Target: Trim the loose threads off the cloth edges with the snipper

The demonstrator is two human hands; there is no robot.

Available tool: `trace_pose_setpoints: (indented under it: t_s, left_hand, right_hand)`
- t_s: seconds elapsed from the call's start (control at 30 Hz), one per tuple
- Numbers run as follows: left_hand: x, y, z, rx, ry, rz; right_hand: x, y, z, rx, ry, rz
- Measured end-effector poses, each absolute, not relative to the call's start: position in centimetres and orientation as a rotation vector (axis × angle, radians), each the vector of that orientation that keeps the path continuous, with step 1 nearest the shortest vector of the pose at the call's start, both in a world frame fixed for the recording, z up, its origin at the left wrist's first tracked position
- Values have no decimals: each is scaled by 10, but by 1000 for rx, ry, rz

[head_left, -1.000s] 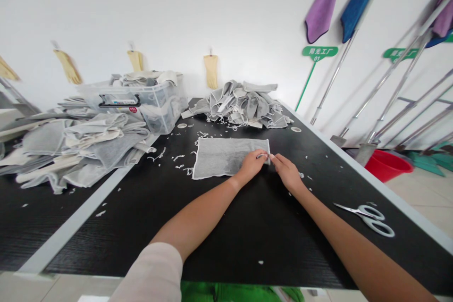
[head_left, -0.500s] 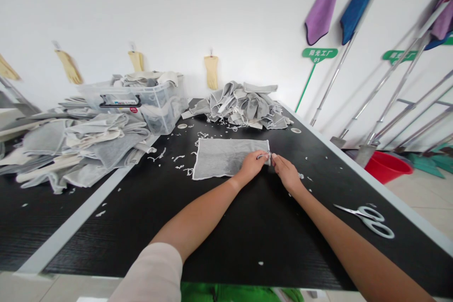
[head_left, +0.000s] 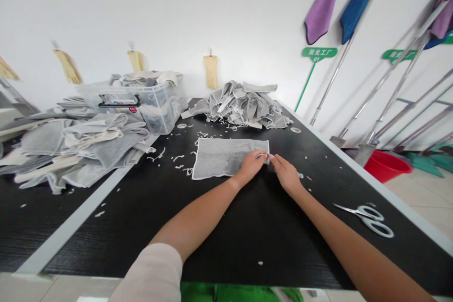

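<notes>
Both hands on one gray cloth, fingers pinched in at its right end

So the gray cloth [head_left: 221, 155] is lying flat around the middle of the black counter [head_left: 226, 226], long sides running left to right. The left hand [head_left: 252, 164] is over its near right corner, fingers curled pretty much shut on the turned-up edge. The right hand [head_left: 286, 172] is just beside it, fingertips drawn together at that same edge, though I can't tell if they've got cloth or thread. There's a small gray curved bit at the left fingers too, too small to make out.

White thread scraps [head_left: 179, 157] are scattered off the cloth's left end. The scissors [head_left: 366, 217] sit well apart from the hands, near the counter's right edge, blades pointing left and a bit open. A crumpled cloth pile [head_left: 247, 104] is by the far edge, with a clear bin [head_left: 155, 115] stuffed with fabric left of it, and a bigger heap [head_left: 88, 146] in front of the bin.
</notes>
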State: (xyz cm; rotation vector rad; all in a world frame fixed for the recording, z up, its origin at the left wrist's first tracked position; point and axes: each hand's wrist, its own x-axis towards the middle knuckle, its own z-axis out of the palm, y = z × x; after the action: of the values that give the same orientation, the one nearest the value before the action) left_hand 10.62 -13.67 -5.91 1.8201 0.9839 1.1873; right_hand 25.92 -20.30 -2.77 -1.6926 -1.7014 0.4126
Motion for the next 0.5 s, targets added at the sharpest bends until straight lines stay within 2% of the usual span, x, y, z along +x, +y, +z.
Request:
trace_pose_setpoints:
  t_s: [0.5]
  left_hand:
    - [104,-136,-59,1803,915,1215]
  right_hand:
    - [256,-207,-26,-1776,-1708,372]
